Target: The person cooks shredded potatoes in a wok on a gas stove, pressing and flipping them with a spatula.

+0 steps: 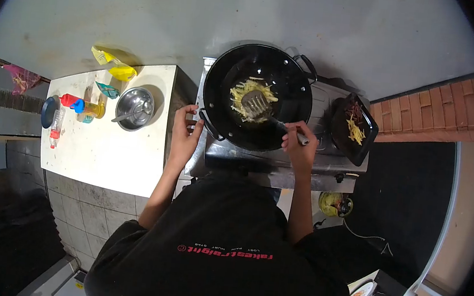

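Note:
A black wok [302,106] stands on the stove, with pale thin strips of food [244,98] in oil at its middle. My right hand [300,146] is closed around the handle of a slotted metal spatula [256,104], whose blade rests on the strips. At the wok's left side, my left hand [186,134] has its fingertips and thumb at the loop handle [211,127], seemingly pinching it; the exact contact is small and hard to see.
Right of the wok, a black tray [367,143] holds more pale strips and dark red pieces. On the white table [105,158] to the left are a steel bowl [135,109] with a spoon, a yellow packet [120,68] and several bottles. A grey wall [175,16] rises behind the stove.

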The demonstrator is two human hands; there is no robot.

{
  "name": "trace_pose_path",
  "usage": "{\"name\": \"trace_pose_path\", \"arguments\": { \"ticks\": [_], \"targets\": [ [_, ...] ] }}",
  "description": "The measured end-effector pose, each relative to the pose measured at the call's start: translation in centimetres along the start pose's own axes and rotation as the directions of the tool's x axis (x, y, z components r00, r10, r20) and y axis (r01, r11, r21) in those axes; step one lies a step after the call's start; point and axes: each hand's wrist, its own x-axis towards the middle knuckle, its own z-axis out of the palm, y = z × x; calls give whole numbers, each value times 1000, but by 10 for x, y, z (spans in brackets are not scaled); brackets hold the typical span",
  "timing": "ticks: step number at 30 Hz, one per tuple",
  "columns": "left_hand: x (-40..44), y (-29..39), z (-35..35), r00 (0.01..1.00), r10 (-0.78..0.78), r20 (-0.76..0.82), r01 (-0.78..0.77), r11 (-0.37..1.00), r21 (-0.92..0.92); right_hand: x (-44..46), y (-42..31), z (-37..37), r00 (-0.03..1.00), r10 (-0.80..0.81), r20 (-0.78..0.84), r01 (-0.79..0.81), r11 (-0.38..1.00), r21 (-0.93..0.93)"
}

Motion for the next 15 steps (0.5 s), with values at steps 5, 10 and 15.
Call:
{"name": "trace_pose_path", "arguments": {
  "ticks": [5, 10, 15],
  "targets": [
    [1, 8, -3, 1000, 23, 6, -23, 999, 39, 7, -5, 5, 995, 1, 96, 2, 999, -32],
    [4, 15, -4, 1000, 4, 30, -5, 999, 41, 18, 5, 5, 994, -103, 25, 103, 995, -12],
    [9, 23, -7, 998, -14, 58, 11, 998, 56, 12, -6, 7, 995, -70, 67, 78, 988, -134]
  ]
}}
